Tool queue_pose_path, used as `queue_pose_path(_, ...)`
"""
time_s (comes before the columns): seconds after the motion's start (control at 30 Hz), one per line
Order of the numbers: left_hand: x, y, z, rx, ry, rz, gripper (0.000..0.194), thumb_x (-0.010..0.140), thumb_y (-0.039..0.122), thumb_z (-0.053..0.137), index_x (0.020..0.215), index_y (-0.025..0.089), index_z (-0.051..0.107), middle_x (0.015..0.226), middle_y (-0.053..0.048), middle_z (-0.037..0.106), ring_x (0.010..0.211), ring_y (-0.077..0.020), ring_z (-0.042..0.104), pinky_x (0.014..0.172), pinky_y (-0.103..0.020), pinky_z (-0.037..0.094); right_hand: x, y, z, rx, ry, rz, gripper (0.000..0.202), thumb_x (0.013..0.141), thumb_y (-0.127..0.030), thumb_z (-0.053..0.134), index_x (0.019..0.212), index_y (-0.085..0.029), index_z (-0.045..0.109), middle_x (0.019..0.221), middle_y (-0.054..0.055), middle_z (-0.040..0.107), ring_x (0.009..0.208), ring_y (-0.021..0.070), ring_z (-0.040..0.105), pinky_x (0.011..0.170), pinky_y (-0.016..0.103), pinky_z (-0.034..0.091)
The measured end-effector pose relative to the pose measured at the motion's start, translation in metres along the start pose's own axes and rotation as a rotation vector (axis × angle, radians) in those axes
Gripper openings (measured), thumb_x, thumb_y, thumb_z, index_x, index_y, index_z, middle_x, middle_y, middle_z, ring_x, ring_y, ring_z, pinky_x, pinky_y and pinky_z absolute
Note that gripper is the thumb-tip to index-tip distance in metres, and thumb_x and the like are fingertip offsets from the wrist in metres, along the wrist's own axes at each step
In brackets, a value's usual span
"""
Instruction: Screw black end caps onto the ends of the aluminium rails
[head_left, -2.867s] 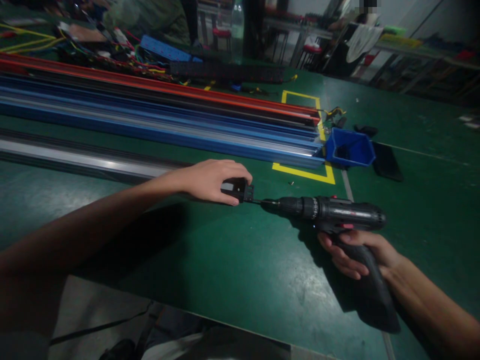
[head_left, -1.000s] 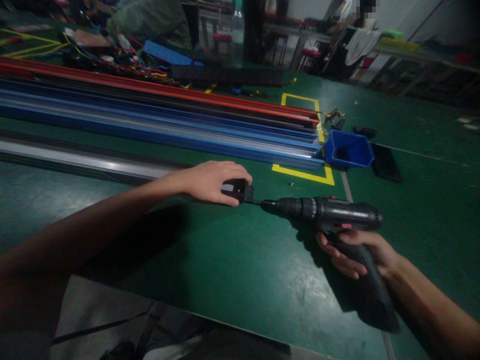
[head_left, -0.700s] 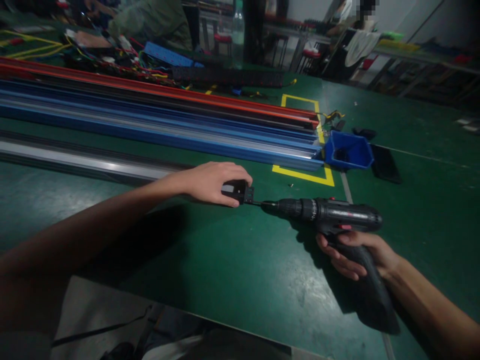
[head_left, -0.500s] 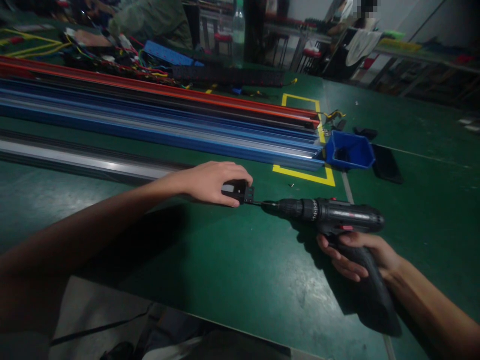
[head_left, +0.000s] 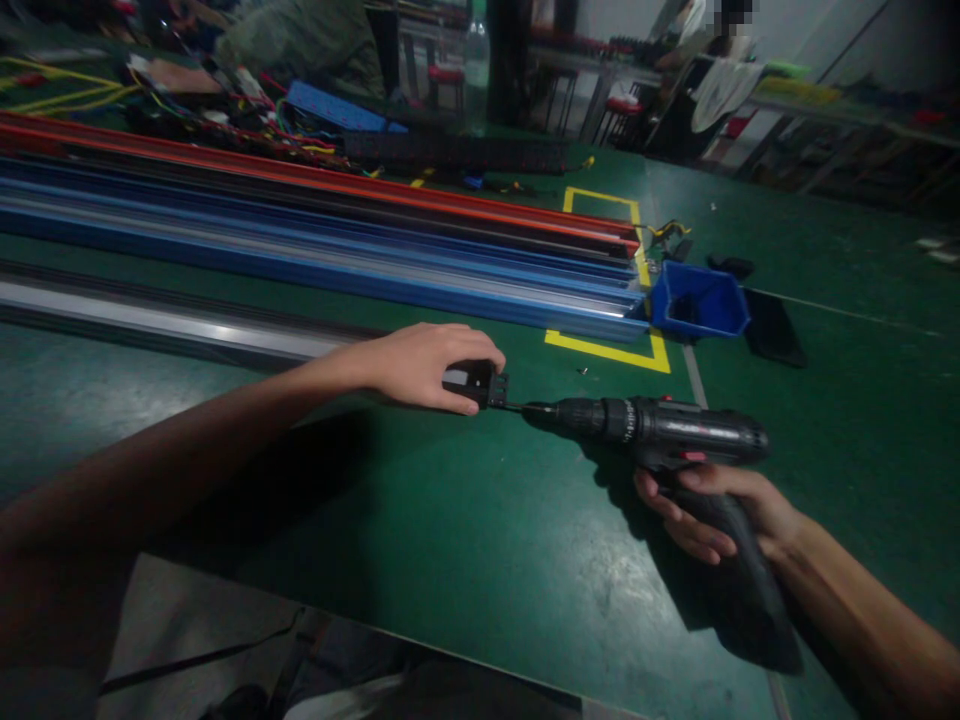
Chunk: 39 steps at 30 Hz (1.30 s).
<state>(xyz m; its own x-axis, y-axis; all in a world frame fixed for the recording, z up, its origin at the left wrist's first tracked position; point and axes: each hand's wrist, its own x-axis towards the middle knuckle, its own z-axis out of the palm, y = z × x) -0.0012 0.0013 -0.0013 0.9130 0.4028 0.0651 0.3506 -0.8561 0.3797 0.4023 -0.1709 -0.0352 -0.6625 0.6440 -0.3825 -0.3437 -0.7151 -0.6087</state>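
Note:
A long black-and-silver metal profile (head_left: pixel 187 325) lies on the green table, and my left hand (head_left: pixel 431 365) grips it near its right end. Its thumb and fingers wrap round the end, where a black end cap (head_left: pixel 497 388) shows past the fingertips. My right hand (head_left: pixel 697 510) is closed round the handle of a black cordless drill (head_left: pixel 675 430), which lies on its side, pointing left. The thin bit (head_left: pixel 517 407) of the drill meets the lower part of the cap; the exact contact point is too small to tell.
Behind my left hand lie several blue profiles (head_left: pixel 450 285) and red profiles (head_left: pixel 375 185). A blue bin (head_left: pixel 701 302) stands at their right end, beside a dark flat object (head_left: pixel 776 328). A small screw (head_left: pixel 583 371) lies near the yellow tape (head_left: pixel 607 350). Tangled wires (head_left: pixel 225 120) and a bottle (head_left: pixel 478 70) are farther back.

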Motion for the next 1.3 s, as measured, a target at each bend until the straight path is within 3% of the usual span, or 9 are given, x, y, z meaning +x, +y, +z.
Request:
queue_pose_path(0.6,0.0003,-0.0002,0.0002,-0.015,-0.003,-0.001,0.047,0.092,0.049,0.075,0.131,0.027,0.062,0.135,-0.005,0.069,0.122,-0.0241,0.064,0.101,-0.032,0.045,-0.0012,0.0033,-0.0027,-0.001,0.01,0.013,0.027,0.096,-0.033,0.071,0.107,-0.009,0.079,0.077,0.002,0.066,0.04,0.0037,0.048,0.048,0.02,0.055)
queue_pose_path(1.3,0.0012,-0.0017,0.0005,-0.028,0.009,0.017,0.045,0.091,0.048,0.076,0.129,0.026,0.063,0.133,-0.006,0.07,0.119,-0.0245,0.066,0.1,-0.032,0.046,-0.0024,0.0029,-0.0056,-0.002,0.031,0.021,0.027,0.095,-0.033,0.072,0.105,-0.009,0.077,0.075,0.002,0.065,0.04,0.0051,0.049,0.047,0.021,0.054)
